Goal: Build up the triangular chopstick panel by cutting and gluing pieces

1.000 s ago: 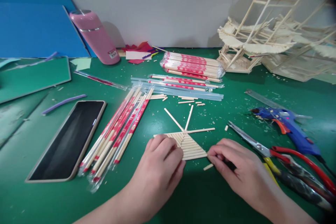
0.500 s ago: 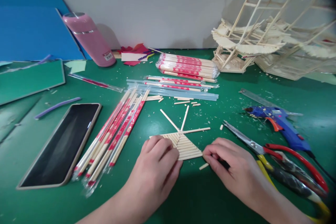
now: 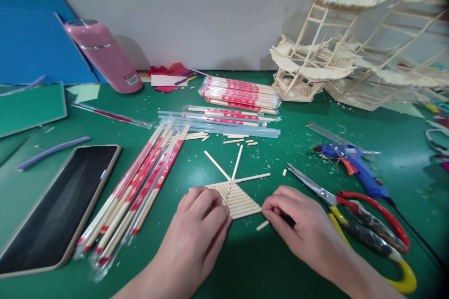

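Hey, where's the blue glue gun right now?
In the head view, the blue glue gun lies right of centre on the green table, beyond the right hand and next to the ruler-like strip.

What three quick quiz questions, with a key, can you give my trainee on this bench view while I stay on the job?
1. True or false: the smartphone lies left of the stick panel, and the blue hot glue gun lies right of it.
2. Which is nearest the fingertips of the right hand?
A) the pink flask
B) the panel's near right corner
C) the bundle of wrapped chopsticks
3. Which part of the panel does the left hand cover?

Key: 1. True. 2. B. 3. Its left part.
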The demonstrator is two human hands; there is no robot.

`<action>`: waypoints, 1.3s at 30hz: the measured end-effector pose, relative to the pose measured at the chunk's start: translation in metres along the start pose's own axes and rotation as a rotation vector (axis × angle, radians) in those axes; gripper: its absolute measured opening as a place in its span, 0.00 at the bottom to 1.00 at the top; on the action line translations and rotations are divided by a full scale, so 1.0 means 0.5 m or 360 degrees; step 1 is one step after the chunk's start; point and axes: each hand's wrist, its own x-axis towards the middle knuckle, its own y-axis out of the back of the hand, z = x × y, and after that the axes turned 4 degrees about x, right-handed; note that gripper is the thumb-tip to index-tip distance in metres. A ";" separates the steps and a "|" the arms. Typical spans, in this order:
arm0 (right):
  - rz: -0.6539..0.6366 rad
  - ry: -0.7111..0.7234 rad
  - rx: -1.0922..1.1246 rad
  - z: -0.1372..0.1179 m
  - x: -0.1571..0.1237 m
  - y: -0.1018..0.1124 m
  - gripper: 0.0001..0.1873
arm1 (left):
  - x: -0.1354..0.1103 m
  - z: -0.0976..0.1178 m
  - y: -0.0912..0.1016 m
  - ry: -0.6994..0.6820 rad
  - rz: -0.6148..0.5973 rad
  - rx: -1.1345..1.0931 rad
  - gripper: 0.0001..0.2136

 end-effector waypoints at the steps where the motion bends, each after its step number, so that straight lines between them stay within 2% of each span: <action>1: -0.0005 0.0001 -0.0017 -0.001 0.001 0.000 0.09 | 0.000 0.000 0.000 -0.0006 0.0008 0.0004 0.08; 10: -0.0049 0.0010 -0.0003 0.001 0.001 -0.001 0.09 | 0.002 -0.001 -0.001 -0.0003 0.0007 -0.0013 0.08; 13: -0.0025 -0.0064 0.0169 0.003 0.001 0.005 0.08 | 0.002 0.001 0.000 -0.0001 0.0019 0.0002 0.08; 18: 0.0128 -0.0257 0.0467 0.007 -0.001 0.016 0.07 | 0.002 0.002 0.000 -0.0013 0.0051 0.0037 0.08; 30: 0.0060 -0.0149 0.0375 0.009 -0.001 0.012 0.06 | 0.004 0.002 0.003 -0.0015 0.0018 0.0003 0.07; 36: -0.0026 0.0000 0.0250 0.000 0.004 0.015 0.08 | 0.001 0.001 0.002 -0.0022 0.0056 0.0014 0.08; 39: -0.0031 -0.0009 0.0317 0.004 0.006 0.015 0.08 | -0.001 0.001 0.000 -0.0008 0.0066 0.0008 0.08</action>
